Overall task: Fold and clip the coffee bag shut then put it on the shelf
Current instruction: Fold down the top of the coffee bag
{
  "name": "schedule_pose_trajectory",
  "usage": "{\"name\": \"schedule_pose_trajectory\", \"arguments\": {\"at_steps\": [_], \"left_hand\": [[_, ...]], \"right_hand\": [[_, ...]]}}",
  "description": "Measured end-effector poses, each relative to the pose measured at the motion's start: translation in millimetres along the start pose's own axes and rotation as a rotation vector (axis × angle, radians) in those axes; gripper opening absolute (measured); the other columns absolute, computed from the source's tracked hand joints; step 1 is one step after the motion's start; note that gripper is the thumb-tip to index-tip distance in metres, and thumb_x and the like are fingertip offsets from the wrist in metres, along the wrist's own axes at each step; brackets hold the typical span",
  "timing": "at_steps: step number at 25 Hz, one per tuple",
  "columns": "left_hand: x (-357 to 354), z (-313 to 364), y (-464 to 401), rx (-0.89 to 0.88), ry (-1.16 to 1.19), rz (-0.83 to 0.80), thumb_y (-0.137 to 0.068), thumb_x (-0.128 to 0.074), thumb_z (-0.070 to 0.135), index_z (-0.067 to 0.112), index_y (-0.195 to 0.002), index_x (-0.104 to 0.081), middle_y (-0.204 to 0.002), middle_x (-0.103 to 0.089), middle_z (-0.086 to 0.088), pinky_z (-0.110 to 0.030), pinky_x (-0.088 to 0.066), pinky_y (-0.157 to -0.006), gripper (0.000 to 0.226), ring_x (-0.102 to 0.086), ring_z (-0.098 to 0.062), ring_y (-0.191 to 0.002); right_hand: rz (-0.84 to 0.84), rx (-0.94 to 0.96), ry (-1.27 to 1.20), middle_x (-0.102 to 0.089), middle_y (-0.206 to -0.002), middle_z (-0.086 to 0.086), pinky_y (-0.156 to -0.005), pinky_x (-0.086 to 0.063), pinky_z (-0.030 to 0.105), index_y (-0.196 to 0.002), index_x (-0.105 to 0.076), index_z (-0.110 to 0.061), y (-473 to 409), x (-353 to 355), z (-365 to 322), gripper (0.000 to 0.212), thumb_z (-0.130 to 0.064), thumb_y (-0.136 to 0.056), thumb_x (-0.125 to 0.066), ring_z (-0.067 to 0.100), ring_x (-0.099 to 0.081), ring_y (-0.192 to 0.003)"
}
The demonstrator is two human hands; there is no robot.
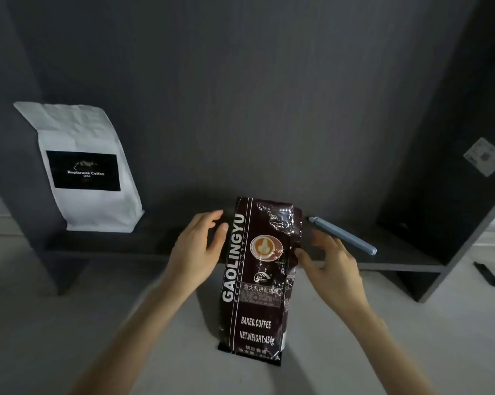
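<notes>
A dark brown glossy coffee bag [259, 280] lettered GAOLINGYU stands upright on the pale floor in front of a low dark shelf [383, 260]. Its top edge is crumpled and unfolded. My left hand [200, 249] is beside the bag's upper left edge, fingers spread, thumb touching the bag. At the bag's upper right edge is my right hand [328, 260], fingers apart, its thumb tip against the bag. A long grey-blue bag clip [344, 236] lies on the shelf just behind my right hand.
A white coffee bag [83, 169] with a black label stands on the shelf's left end. The shelf has a dark back wall and a dark right side panel [440, 181] bearing a white sticker. A small black object [487, 273] lies on the floor at right.
</notes>
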State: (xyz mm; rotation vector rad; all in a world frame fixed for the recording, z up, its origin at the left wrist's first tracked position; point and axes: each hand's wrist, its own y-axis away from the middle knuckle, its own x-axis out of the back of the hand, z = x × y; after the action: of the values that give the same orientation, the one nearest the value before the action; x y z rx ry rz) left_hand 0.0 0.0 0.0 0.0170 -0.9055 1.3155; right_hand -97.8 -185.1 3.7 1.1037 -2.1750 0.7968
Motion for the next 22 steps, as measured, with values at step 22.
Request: {"name": "schedule_pose_trajectory", "arguments": {"at_steps": [22], "left_hand": [[-26.5, -8.2, 47.9, 0.237, 0.251, 0.033, -0.085, -0.053, 0.016, 0.011, -0.104, -0.055, -0.092, -0.064, 0.002, -0.012, -0.045, -0.067, 0.019, -0.06, -0.009, -0.078]], "right_hand": [[0.002, -0.037, -0.318, -0.068, -0.107, 0.009, -0.08, -0.043, 0.022, -0.105, -0.063, -0.008, 27.9, -33.6, 1.8, 0.023, -0.014, -0.084, -0.056, 0.018, -0.06, -0.096]]}}
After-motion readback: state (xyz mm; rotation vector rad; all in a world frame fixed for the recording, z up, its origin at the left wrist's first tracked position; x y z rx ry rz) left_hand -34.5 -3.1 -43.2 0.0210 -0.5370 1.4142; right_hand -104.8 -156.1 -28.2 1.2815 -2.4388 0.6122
